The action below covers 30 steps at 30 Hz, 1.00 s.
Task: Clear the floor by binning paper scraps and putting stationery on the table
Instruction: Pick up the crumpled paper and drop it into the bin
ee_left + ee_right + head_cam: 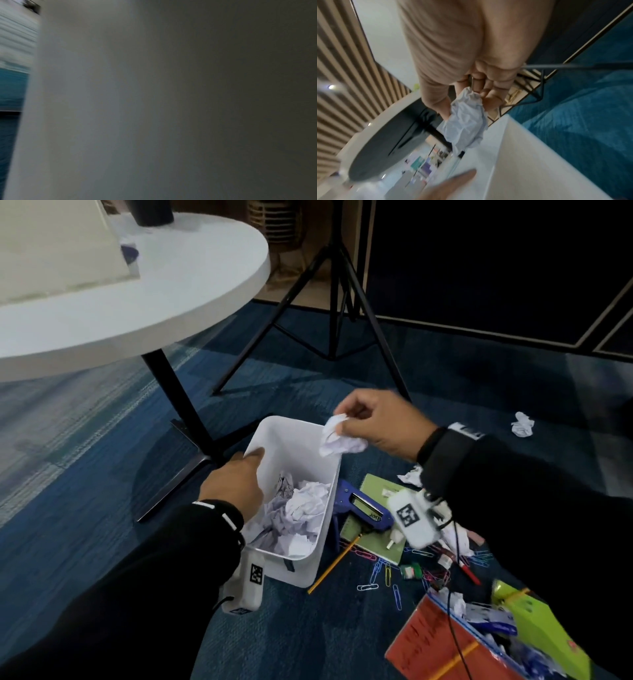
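A white bin stands on the blue carpet with several crumpled papers inside. My left hand grips its left rim, thumb inside the wall. My right hand pinches a crumpled white paper scrap just above the bin's right rim. In the right wrist view the right hand holds that paper scrap over the bin's rim. The left wrist view is filled by the blurred bin wall. More scraps lie on the floor at the right and under my right forearm.
Right of the bin lie a blue stapler-like tool, a green notebook, a pencil, several paper clips, a red marker and an orange folder. A round white table stands at left, a black tripod behind.
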### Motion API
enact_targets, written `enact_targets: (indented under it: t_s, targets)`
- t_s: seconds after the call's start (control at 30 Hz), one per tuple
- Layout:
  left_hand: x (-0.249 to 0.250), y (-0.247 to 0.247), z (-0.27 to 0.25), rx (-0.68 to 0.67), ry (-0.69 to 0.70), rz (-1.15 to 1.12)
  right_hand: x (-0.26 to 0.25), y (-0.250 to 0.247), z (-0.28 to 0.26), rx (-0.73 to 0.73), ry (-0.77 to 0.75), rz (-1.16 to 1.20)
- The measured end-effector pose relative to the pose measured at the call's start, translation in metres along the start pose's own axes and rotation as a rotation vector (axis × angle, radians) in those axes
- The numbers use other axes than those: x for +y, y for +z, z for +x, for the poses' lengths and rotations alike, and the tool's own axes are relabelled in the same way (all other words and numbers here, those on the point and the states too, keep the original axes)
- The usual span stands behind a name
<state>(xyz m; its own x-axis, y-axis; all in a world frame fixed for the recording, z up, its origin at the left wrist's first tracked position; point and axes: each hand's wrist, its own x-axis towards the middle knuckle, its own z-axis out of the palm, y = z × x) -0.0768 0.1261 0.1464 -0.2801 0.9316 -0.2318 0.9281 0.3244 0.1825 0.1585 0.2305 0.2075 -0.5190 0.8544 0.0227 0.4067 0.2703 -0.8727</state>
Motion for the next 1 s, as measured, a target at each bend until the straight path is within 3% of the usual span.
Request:
enact_targets:
  t_s: [0.13,0.23,0.4,0.53,0.8,1.0]
  targets:
    - [0.001,-0.001,-0.004,-0.012,-0.021,-0.027,-0.01,0.048,0.01,-0.188,-0.032,-0.107]
    - [0.0,-0.006,-0.006,-0.043,-0.057,-0.058,-0.013,0.058,0.014,-0.316,-0.058,-0.273]
    - [-0.002,-0.012,-0.007,-0.074,-0.102,-0.116,0.002,0.025,0.028,-0.187,0.042,-0.027]
    - [0.002,-0.011,-0.008,-0.064,-0.092,-0.16,0.033,-0.01,0.03,-0.104,0.179,-0.057]
    - [0.003,-0.008,-0.007,-0.072,-0.065,-0.147,0.114,-0.048,-0.024,-0.097,0.446,-0.281]
    - [0.002,0.001,-0.002,0.035,-0.03,-0.021,0.211,-0.048,-0.051,-0.176,0.529,-0.551]
